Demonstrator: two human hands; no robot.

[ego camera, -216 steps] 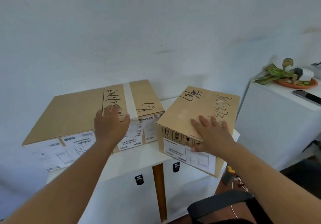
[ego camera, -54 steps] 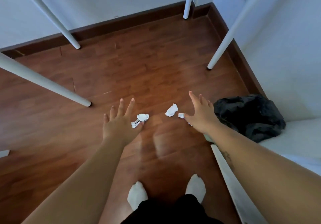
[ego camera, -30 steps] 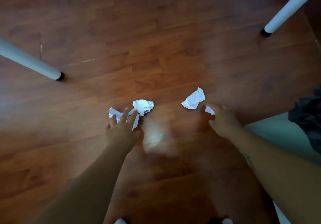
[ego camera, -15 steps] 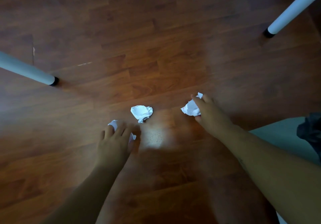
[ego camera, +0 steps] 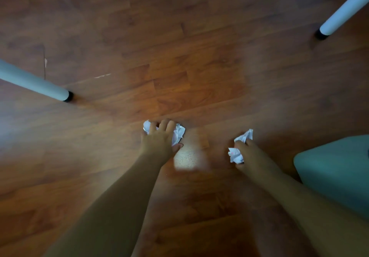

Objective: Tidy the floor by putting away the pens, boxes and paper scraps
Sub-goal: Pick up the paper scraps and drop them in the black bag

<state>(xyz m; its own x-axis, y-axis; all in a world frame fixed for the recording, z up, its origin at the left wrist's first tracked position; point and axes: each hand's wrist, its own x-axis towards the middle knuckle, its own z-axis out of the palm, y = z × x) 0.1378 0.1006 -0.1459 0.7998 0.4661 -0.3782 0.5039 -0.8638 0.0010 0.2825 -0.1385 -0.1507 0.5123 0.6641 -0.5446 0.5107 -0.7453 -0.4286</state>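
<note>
The paper scraps (ego camera: 179, 133) are lying on the wooden floor (ego camera: 199, 73), showing white on both sides of the left hand (ego camera: 157, 143). That hand is resting over them with its fingers spread and only lightly bent and the thumb lying at the near edge. I cannot tell whether it is gripping them or only covering them.

To the right, well apart, the right hand (ego camera: 253, 157) is curling its fingers round a crumpled paper wad (ego camera: 235, 155), and white corners are sticking out above and beside the knuckles.

Crumpled paper like this is probably feeling almost weightless and springy. It is likely giving under any squeeze, not slipping, and not breakable, though loose corners could tear. Raking each wad into the palm and closing the whole fist is looking safer than pinching one corner, since small bits could be dropping out.

White table legs (ego camera: 40, 85) are standing around, and a pale rounded furniture corner (ego camera: 335, 167) is sitting beside the right forearm.
</note>
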